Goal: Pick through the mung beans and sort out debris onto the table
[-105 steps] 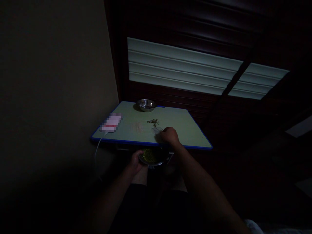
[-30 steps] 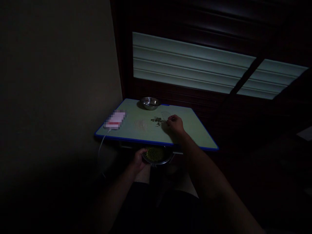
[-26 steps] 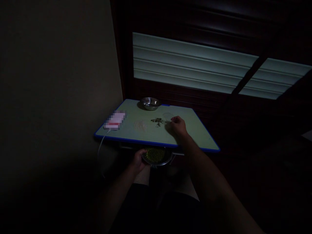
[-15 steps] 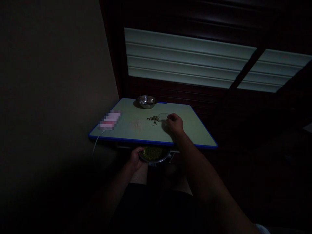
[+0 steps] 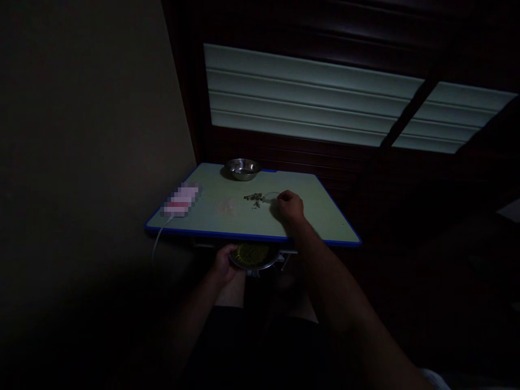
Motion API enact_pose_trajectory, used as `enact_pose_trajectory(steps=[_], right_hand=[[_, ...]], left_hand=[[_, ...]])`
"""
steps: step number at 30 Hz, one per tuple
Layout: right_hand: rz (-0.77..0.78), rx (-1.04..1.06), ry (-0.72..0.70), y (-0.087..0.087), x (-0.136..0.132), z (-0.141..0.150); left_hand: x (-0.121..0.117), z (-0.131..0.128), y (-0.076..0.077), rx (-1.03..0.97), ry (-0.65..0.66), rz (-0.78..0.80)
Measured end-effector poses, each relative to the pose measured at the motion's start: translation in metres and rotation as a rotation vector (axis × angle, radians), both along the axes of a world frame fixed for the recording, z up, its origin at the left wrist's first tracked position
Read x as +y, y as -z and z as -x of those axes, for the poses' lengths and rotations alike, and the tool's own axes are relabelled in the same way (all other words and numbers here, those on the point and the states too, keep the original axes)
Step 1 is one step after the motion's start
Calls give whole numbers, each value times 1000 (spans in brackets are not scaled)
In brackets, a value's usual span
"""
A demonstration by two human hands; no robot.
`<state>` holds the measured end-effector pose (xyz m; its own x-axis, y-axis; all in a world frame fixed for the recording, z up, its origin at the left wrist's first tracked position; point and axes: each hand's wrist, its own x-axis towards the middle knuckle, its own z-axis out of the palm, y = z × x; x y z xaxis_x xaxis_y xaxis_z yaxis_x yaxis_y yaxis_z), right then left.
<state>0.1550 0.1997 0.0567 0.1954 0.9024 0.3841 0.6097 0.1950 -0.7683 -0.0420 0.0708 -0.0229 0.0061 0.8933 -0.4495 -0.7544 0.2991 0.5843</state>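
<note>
A person's right hand [image 5: 290, 206], fingers pinched apparently on a clear, round, thin-rimmed piece [image 5: 271, 197], has moved farther across the pale-green, blue-edged worktop [image 5: 320, 216], bringing it beside a loose dark heap [image 5: 254, 197], seemingly its focus; nearer, the left hand [image 5: 224, 261] clasps a round, shiny metal bowl [image 5: 266, 266] of yellow-green grains [image 5: 252, 253].

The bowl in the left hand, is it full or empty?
Not empty: green grains lie in the metal bowl. How deep they lie, I cannot tell.

head view, forward, downward (onto the tabletop [image 5: 320, 219])
</note>
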Motion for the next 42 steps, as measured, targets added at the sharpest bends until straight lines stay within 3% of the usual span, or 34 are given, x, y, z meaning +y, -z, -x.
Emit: enact_pose_trajectory(steps=[10, 23, 42], right_hand=[[23, 24, -9, 1, 2, 1], [-26, 124, -130, 6, 5, 2], [12, 195, -323, 5, 0, 7]], left_hand=[[2, 0, 3, 1, -27, 9], [2, 2, 5, -6, 18, 1], [1, 1, 3, -38, -17, 15]])
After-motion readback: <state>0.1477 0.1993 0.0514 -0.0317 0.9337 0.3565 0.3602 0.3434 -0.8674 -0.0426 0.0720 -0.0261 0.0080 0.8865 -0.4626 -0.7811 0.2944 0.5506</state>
